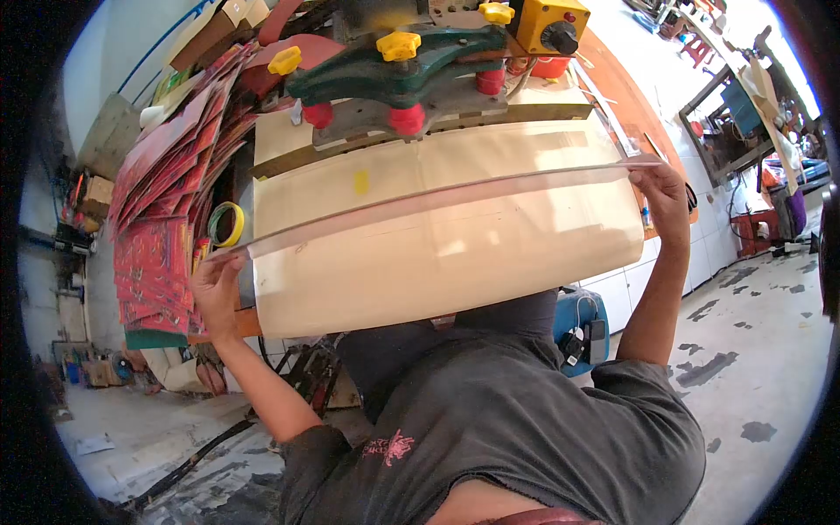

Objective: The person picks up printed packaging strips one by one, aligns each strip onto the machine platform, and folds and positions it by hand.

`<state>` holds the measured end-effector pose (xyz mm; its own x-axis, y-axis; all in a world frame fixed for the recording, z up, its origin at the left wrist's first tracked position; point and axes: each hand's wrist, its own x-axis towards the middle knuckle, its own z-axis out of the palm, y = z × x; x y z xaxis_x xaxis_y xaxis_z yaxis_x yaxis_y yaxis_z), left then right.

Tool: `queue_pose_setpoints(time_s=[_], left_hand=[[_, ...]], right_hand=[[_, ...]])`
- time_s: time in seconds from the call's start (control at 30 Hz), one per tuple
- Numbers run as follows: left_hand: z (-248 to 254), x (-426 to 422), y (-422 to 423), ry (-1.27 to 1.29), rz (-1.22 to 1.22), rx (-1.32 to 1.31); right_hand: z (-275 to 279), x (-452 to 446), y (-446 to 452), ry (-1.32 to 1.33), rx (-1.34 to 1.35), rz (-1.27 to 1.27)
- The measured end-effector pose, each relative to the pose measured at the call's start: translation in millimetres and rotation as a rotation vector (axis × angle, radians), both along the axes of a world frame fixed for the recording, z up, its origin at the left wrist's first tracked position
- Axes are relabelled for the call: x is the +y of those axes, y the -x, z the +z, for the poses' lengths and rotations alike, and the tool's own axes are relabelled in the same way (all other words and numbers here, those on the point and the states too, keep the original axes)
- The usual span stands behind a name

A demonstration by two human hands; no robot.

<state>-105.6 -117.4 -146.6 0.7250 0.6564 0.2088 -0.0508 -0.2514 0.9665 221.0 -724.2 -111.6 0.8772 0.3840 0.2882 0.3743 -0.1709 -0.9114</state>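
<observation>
A long thin translucent strip (pixel 437 199) stretches across the cream board (pixel 455 262). Its left end is pinched in my left hand (pixel 219 284), near the board's left edge. My right hand (pixel 662 197) grips the other end beyond the board's right side. Behind the strip, a dark metal bar (pixel 350 147) lies across the board under a green machine frame (pixel 402 74) with yellow knobs and red feet. A small yellow mark (pixel 361 181) shows on the board between bar and strip.
Stacked red printed sheets (pixel 162 236) lie at the left, beside a yellow tape roll (pixel 227 224). A yellow control box (pixel 549 28) with a black dial is at the top. A blue case (pixel 579 324) with chargers stands below the table's right side.
</observation>
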Motion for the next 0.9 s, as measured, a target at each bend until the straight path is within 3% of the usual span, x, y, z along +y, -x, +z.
queue_pose_setpoints(time_s=[0.07, 0.13, 0.2, 0.27, 0.33, 0.53, 0.73, 0.9], left_hand=[[5.2, -6.2, -7.5, -0.05, -0.062, 0.069], [1.8, -7.9, -10.3, -0.105, -0.124, 0.135], [-8.0, -10.7, -10.3, 0.011, -0.098, 0.131], [-2.0, -18.2, -9.6, -0.027, -0.018, 0.135], [1.8, -15.9, -12.7, 0.114, -0.138, -0.066], [37.7, -50.6, -26.4, 0.278, -0.154, -0.112], [35.2, -55.7, -28.8, 0.314, -0.193, -0.157], [31.0, -58.1, -30.3, 0.383, -0.067, -0.214]], right_hand=[[3.3, 4.5, -1.5, 0.021, -0.032, 0.089], [-6.7, 0.7, -7.9, 0.166, 0.262, 0.189], [-15.0, -7.8, -10.2, 0.231, 0.297, 0.165], [-21.5, -12.0, -7.0, 0.166, 0.196, 0.046], [-10.9, -4.2, 1.0, 0.039, 0.17, 0.127], [11.0, 9.2, 18.5, -0.265, 0.323, 0.093], [16.4, 12.6, 22.7, -0.22, 0.345, 0.041], [14.4, 13.1, 22.7, -0.34, 0.357, 0.012]])
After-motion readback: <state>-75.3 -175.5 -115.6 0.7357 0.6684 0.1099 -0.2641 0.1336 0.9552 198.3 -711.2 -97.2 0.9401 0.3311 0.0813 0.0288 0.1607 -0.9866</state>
